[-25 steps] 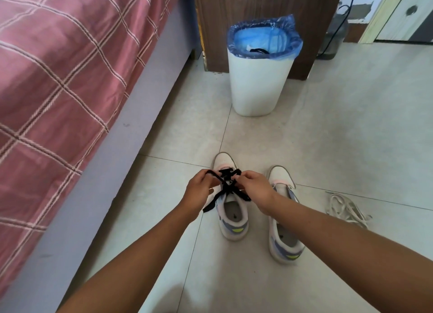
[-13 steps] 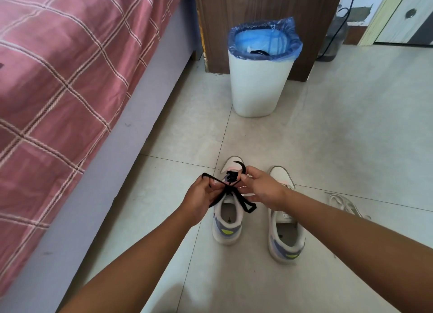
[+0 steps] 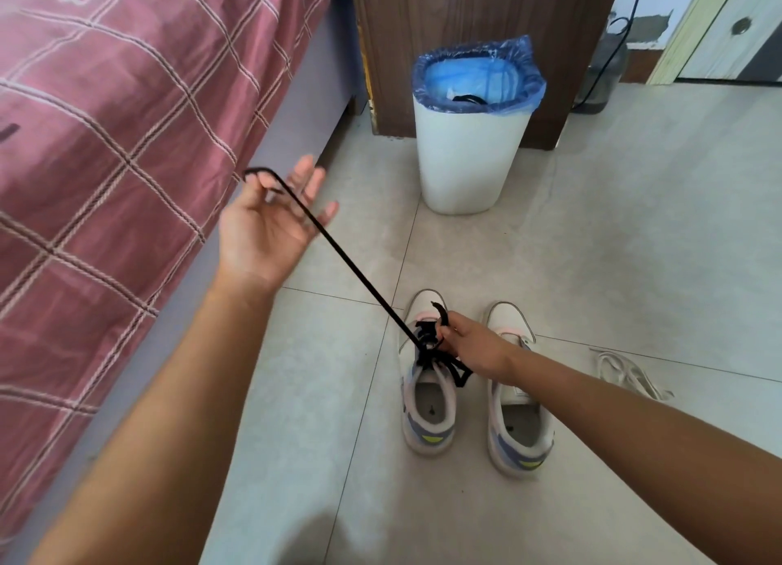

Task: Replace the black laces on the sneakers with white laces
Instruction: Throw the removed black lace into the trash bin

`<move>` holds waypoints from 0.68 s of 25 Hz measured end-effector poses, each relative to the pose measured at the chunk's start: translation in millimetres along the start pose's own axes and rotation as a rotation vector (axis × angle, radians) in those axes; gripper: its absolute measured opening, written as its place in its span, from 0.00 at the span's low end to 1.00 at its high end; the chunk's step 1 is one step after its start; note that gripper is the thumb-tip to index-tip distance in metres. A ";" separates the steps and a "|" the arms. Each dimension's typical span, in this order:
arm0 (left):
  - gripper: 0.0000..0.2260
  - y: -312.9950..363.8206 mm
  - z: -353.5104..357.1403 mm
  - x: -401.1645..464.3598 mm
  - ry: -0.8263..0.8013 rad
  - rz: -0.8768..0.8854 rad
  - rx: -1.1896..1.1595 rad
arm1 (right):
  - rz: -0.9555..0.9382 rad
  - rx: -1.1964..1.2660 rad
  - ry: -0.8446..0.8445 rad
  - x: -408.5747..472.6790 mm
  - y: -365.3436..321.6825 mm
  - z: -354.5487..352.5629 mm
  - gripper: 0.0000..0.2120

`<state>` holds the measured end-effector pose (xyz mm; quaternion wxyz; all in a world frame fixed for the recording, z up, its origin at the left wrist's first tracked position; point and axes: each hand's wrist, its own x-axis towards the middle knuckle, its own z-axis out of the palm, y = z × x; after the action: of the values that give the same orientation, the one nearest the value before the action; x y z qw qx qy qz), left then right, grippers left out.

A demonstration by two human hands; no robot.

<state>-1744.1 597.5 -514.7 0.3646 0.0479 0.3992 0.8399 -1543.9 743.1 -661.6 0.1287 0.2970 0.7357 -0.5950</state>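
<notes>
Two white sneakers stand side by side on the floor tiles, toes away from me. The left sneaker carries a black lace; the right sneaker shows no lace. My left hand is raised high to the left, palm up, pinching the lace's end between thumb and forefinger, so the lace runs taut down to the eyelets. My right hand rests on the left sneaker's tongue area and pinches the black lacing there. A loose white lace lies on the floor to the right.
A white waste bin with a blue liner stands ahead, a black lace inside it. A bed with a red checked cover runs along the left. A wooden cabinet and a door frame are behind the bin.
My left hand has swung up and to the left, drawing a long stretch of black lace out of the left sneaker. My right hand stayed at the sneaker's lacing.
</notes>
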 end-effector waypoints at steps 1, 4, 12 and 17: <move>0.18 9.8 6.3 2.6 -0.015 0.030 -0.039 | 0.005 -0.021 -0.006 2.7 0.6 0.7 0.10; 0.11 15.1 20.8 4.5 -0.064 0.049 -0.137 | -0.016 -0.044 -0.018 4.5 -2.0 0.9 0.09; 0.10 4.6 33.8 10.0 0.022 -0.037 0.366 | -0.025 -0.053 -0.009 7.7 -7.2 0.0 0.09; 0.32 -124.0 -25.6 -45.0 -0.325 -0.468 1.325 | -0.008 0.027 0.001 3.3 -11.5 1.0 0.09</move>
<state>-1649.6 603.5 -610.0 0.4842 0.2966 0.7651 0.3036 -1553.4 741.7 -654.5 0.1219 0.2960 0.7287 -0.6054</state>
